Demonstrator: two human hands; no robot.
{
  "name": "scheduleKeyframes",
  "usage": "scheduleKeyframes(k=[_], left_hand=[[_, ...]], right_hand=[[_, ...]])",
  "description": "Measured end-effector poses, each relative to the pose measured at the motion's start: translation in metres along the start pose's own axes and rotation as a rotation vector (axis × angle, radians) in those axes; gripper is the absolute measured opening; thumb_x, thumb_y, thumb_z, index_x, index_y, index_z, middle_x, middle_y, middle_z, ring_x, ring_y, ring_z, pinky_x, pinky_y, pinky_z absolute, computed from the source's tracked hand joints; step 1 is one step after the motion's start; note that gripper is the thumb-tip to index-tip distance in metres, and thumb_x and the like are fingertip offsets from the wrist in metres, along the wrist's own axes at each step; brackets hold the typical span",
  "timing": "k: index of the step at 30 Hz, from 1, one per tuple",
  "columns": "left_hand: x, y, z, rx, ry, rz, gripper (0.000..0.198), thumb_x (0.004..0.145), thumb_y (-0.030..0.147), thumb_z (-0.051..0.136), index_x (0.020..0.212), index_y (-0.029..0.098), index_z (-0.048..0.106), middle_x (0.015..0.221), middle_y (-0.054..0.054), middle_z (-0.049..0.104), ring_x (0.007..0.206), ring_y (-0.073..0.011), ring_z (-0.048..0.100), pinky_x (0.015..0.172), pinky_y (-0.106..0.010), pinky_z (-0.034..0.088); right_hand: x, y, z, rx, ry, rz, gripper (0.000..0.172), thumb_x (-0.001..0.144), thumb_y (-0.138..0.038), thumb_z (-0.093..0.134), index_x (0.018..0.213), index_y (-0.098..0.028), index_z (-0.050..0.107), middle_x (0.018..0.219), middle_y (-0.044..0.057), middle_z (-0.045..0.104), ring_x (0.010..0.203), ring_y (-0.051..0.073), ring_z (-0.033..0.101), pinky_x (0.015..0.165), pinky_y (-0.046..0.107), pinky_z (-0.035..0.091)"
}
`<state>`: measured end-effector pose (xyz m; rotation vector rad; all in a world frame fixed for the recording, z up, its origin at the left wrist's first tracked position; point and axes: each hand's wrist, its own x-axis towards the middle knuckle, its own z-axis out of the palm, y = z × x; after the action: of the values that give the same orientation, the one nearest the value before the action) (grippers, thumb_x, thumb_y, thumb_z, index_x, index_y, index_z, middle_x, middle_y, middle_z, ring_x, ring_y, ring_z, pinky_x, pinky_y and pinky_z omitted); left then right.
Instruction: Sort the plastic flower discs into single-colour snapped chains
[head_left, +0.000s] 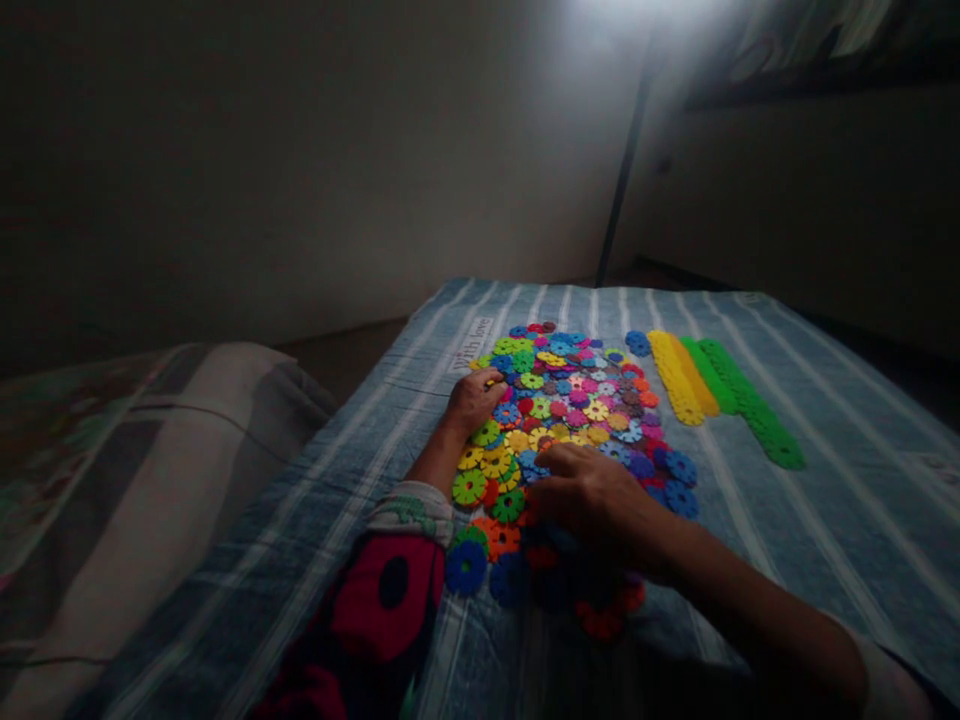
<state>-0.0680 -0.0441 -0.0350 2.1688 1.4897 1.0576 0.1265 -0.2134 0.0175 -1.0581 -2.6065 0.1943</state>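
A wide spread of small notched plastic discs [559, 408] in many colours, each with a centre hole, lies in front of me. My left hand [477, 398] rests at the left edge of the spread, fingers curled, with a small yellow disc [492, 380] showing at the fingertips. Lower and to the right, my right hand [592, 492] reaches palm down over the near part of the discs. Its thumb and forefinger are apart near a blue disc [531, 464], and the hand hides the discs beneath it. Close to my left wrist lies a green disc [469, 487].
Right of the spread, rows of matching discs lie lined up: a yellow row [675, 380], an orange row [699, 378] and a green row [750, 405]. Everything lies on a striped blue cloth [352, 450]. Bedding [202, 450] is at the left; a dark pole [624, 180] stands behind.
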Motion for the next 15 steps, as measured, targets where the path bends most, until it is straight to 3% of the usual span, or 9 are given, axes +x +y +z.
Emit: scheduleKeyframes(k=[4,8,15], left_hand=[[0.000,-0.003,0.002,-0.008,0.012,0.000,0.018,0.075,0.026,0.057,0.086,0.018,0.069,0.106,-0.005,0.071,0.108,-0.0194,0.062,0.101,-0.030,0.044],[0.000,-0.002,0.003,-0.014,0.010,-0.009,0.020,0.075,0.027,0.057,0.087,0.018,0.070,0.107,-0.005,0.071,0.107,-0.0199,0.062,0.101,-0.030,0.045],[-0.001,0.001,0.002,-0.009,-0.005,-0.013,0.019,0.076,0.027,0.056,0.086,0.019,0.070,0.104,-0.003,0.071,0.104,-0.0194,0.063,0.100,-0.030,0.045]], right_hand=[[0.016,-0.014,0.012,-0.050,-0.056,-0.065,0.014,0.088,-0.028,0.057,0.087,-0.018,0.067,0.097,0.008,0.058,0.093,0.020,0.050,0.081,0.034,0.042],[0.020,-0.016,0.022,-0.081,-0.106,-0.081,0.009,0.087,-0.026,0.059,0.088,-0.020,0.067,0.098,0.008,0.058,0.095,0.022,0.049,0.079,0.035,0.042],[0.020,-0.013,0.030,-0.154,-0.004,-0.211,0.010,0.086,-0.025,0.059,0.085,-0.018,0.066,0.095,0.008,0.059,0.093,0.022,0.047,0.080,0.037,0.041]])
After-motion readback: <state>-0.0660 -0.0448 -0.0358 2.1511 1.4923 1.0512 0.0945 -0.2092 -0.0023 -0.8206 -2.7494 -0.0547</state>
